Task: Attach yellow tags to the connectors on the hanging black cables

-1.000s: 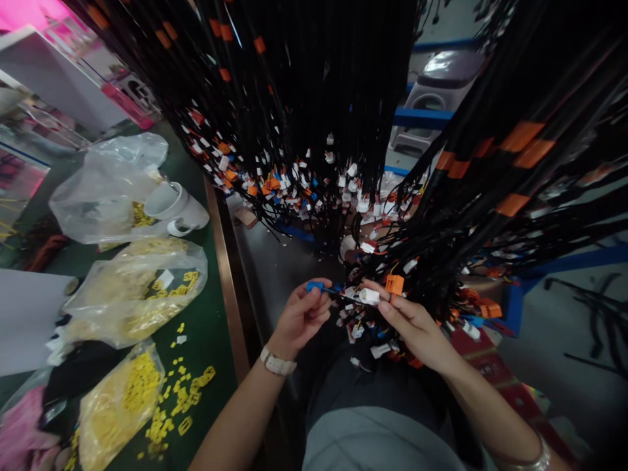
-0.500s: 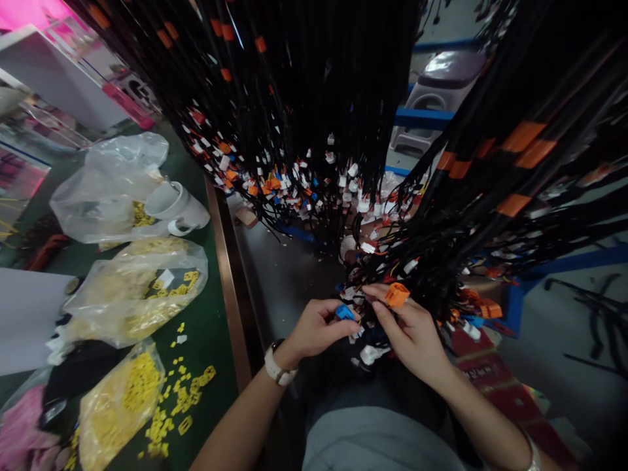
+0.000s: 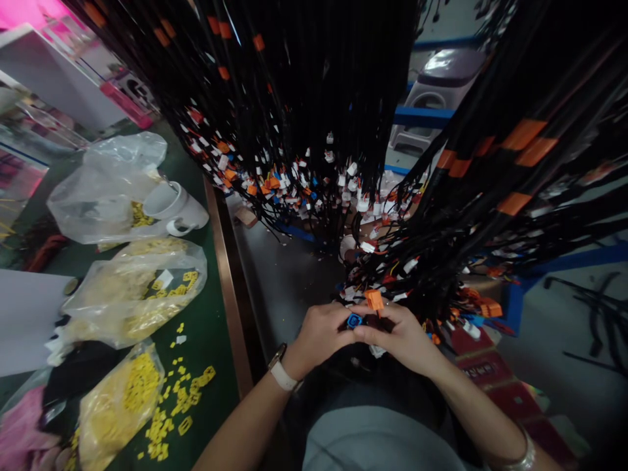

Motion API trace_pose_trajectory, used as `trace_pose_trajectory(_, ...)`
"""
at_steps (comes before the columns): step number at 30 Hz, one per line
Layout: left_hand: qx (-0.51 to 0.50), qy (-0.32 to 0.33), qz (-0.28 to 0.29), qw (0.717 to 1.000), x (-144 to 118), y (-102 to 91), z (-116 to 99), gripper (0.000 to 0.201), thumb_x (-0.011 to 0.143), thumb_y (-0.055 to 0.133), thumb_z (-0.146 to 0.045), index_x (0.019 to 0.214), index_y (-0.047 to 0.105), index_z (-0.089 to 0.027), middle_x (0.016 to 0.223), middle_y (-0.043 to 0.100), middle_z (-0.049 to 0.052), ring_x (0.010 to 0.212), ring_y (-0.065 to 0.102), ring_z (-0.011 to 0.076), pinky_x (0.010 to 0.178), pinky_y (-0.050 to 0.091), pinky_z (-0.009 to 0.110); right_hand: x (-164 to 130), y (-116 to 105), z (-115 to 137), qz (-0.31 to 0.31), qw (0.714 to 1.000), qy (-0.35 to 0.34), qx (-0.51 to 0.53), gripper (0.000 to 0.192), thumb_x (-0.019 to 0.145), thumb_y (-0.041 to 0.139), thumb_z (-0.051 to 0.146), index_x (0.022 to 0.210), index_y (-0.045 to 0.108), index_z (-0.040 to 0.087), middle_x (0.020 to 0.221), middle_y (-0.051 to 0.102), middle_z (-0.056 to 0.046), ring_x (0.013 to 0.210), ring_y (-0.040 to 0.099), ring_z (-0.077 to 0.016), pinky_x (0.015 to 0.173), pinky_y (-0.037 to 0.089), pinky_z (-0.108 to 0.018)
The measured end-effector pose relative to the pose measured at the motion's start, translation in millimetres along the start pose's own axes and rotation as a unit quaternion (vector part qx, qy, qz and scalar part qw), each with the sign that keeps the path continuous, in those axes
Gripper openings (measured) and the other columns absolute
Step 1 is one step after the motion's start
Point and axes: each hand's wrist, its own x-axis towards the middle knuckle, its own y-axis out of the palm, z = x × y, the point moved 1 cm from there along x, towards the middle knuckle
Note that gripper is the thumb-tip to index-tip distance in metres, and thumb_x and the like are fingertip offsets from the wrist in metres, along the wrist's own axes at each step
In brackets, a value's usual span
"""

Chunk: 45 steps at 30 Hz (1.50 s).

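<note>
Our left hand and right hand meet, fingertips pinching a small blue plastic connector, apparently together. At nine o'clock lies the green-topped bench with clear bags of yellow clips; black wire harnesses hang at twelve.

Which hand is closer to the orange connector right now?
Right. The right hand sits directly under the orange connector, fingers touching it; the left hand is off to its left, pinching the blue connector.

Wiring workshop, hanging black cable harnesses, bagged yellow connectors, green bench
</note>
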Motion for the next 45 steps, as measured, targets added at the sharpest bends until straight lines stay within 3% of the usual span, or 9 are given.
trace_pose_trajectory(4, -0.095, -0.084, 0.02, 0.992, 2, 2.9, 0, 0.039, 0.068, 0.07, -0.036, 0.102, 0.067, -0.018, 0.059, 0.045, -0.004, 0.055, 0.037, 0.0099, 0.054, 0.027, 0.021, 0, 2, -6, -0.025, 1.0, 0.012, -0.002, 0.021, 0.075, 0.068, 0.035, 0.092, 0.069, 0.022, 0.092, 0.068, -0.005, 0.085, 0.062, -0.0207, 0.08, 0.048, -0.034)
trace_pose_trajectory(7, -0.244, -0.145, 0.027, 0.959, 5, 2.3, 5, 0.033, 0.069, 0.067, -0.023, 0.101, 0.063, -0.015, 0.065, 0.047, -0.003, 0.057, 0.037, 0.0083, 0.054, 0.028, 0.02, 1, 3, -11, -0.044, 0.998, 0.031, 0.031, 0.022, 0.073, 0.069, 0.036, 0.089, 0.063, 0.021, 0.088, 0.065, -0.004, 0.075, 0.06, -0.0176, 0.069, 0.049, -0.03)
trace_pose_trajectory(13, -0.574, -0.197, 0.054, 0.793, 7, 4.3, 11, 0.039, 0.064, 0.065, -0.007, 0.103, 0.065, -0.013, 0.094, 0.061, 0.009, 0.084, 0.055, 0.014, 0.076, 0.042, 0.025, 4, -1, -12, -0.042, 0.984, 0.085, 0.154, 0.027, 0.076, 0.065, 0.038, 0.088, 0.048, 0.021, 0.072, 0.057, 0.002, 0.054, 0.056, -0.0106, 0.049, 0.047, -0.023)
trace_pose_trajectory(16, -0.619, -0.224, 0.032, 0.752, 6, 9.3, 12, 0.033, 0.066, 0.069, -0.011, 0.099, 0.066, -0.01, 0.093, 0.065, 0.012, 0.086, 0.06, 0.0163, 0.087, 0.042, 0.031, 5, -2, -13, -0.065, 0.981, 0.088, 0.162, 0.029, 0.074, 0.067, 0.039, 0.088, 0.049, 0.021, 0.068, 0.056, 0.003, 0.055, 0.058, -0.0117, 0.048, 0.047, -0.022)
trace_pose_trajectory(25, -0.596, -0.221, -0.028, 0.772, 9, 1.2, 13, 0.027, 0.077, 0.066, -0.026, 0.097, 0.063, -0.009, 0.1, 0.067, 0.015, 0.09, 0.064, 0.0196, 0.085, 0.048, 0.033, 2, -2, -13, -0.099, 0.973, 0.093, 0.188, 0.034, 0.066, 0.074, 0.039, 0.086, 0.054, 0.02, 0.069, 0.061, 0.0, 0.059, 0.058, -0.0135, 0.058, 0.052, -0.027)
trace_pose_trajectory(30, -0.504, -0.225, -0.038, 0.833, 8, 0.8, 15, 0.036, 0.079, 0.06, -0.042, 0.093, 0.064, -0.009, 0.067, 0.064, 0.004, 0.051, 0.056, 0.0089, 0.051, 0.043, 0.021, 3, -3, -14, -0.092, 0.986, 0.065, 0.124, 0.033, 0.06, 0.078, 0.04, 0.078, 0.06, 0.019, 0.067, 0.061, 0.001, 0.059, 0.057, -0.014, 0.057, 0.05, -0.027)
trace_pose_trajectory(33, -0.473, -0.207, -0.037, 0.855, 8, 2.2, 13, 0.035, 0.077, 0.062, -0.04, 0.093, 0.066, -0.009, 0.055, 0.055, -0.001, 0.044, 0.046, 0.005, 0.047, 0.036, 0.018, 3, 0, -17, -0.069, 0.992, 0.051, 0.094, 0.031, 0.063, 0.076, 0.043, 0.079, 0.062, 0.02, 0.068, 0.064, 0.0, 0.061, 0.06, -0.0162, 0.058, 0.052, -0.029)
trace_pose_trajectory(40, -0.572, -0.191, -0.012, 0.798, 8, 0.8, 10, 0.032, 0.075, 0.066, -0.027, 0.101, 0.066, -0.008, 0.074, 0.063, 0.007, 0.06, 0.055, 0.0093, 0.056, 0.042, 0.022, 2, 1, -24, -0.054, 0.997, 0.039, 0.032, 0.029, 0.066, 0.074, 0.042, 0.083, 0.066, 0.019, 0.071, 0.067, -0.002, 0.063, 0.062, -0.0175, 0.062, 0.051, -0.03)
trace_pose_trajectory(45, -0.595, -0.171, -0.009, 0.785, 7, -1.0, 9, 0.035, 0.076, 0.065, -0.021, 0.108, 0.055, -0.013, 0.09, 0.067, 0.01, 0.069, 0.062, 0.0129, 0.063, 0.046, 0.024, 3, 0, -28, -0.065, 0.997, 0.03, 0.015, 0.028, 0.066, 0.075, 0.038, 0.084, 0.066, 0.02, 0.07, 0.066, -0.001, 0.061, 0.059, -0.0159, 0.058, 0.049, -0.028)
